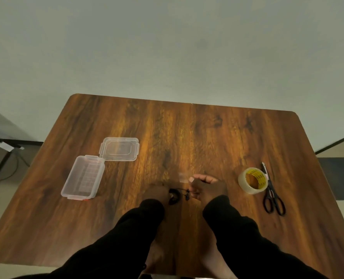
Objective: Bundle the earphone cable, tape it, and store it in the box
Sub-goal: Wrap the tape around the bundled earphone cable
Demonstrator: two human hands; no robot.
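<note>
A coiled black earphone cable (pixel 174 195) sits between my two hands near the table's front middle. My left hand (pixel 157 193) grips the coil from the left. My right hand (pixel 207 187) pinches a loose end of the cable by the earbuds (pixel 187 195), and a small clear strip of tape (pixel 183 177) hangs at its fingertips. The clear plastic box (pixel 82 178) stands open at the left, with its lid (pixel 119 149) lying flat behind it. A roll of clear tape (pixel 252 180) lies at the right.
Black scissors (pixel 272 196) lie just right of the tape roll. The wooden table (pixel 187 133) ends at a pale wall behind. A dark mat with white scraps lies on the floor at the far right, and cables run at the far left.
</note>
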